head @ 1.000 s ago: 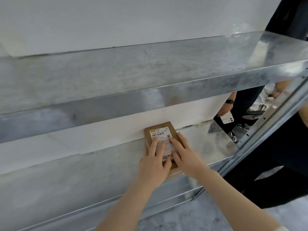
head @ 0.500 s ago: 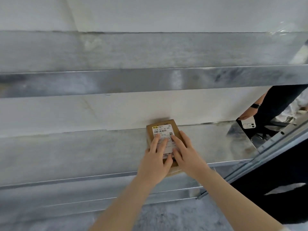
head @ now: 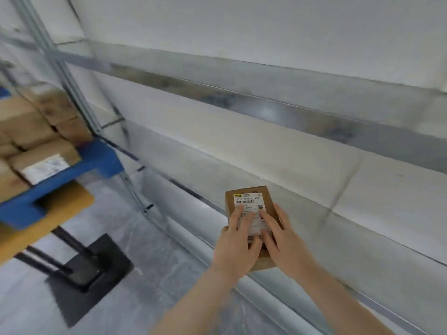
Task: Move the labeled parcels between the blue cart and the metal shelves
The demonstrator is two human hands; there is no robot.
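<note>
A small brown parcel (head: 246, 197) with a white barcode label lies on the lower metal shelf (head: 350, 262), near its front edge. My left hand (head: 235, 245) and my right hand (head: 283, 240) rest side by side on its top, fingers straight and flat over the label. They cover the parcel's near half. The blue cart (head: 72, 170) stands at the left, loaded with several brown parcels (head: 36, 122). One of them (head: 46, 165) shows a white label.
An upper metal shelf (head: 266, 110) runs across above the parcel, with a white wall panel behind. A shelf upright (head: 70, 76) stands between cart and shelves. The cart's black base (head: 89, 269) sits on the grey floor at the lower left.
The view has swung left, bringing the blue cart and the floor into sight. Both hands stay flat on the parcel on the lower shelf.
</note>
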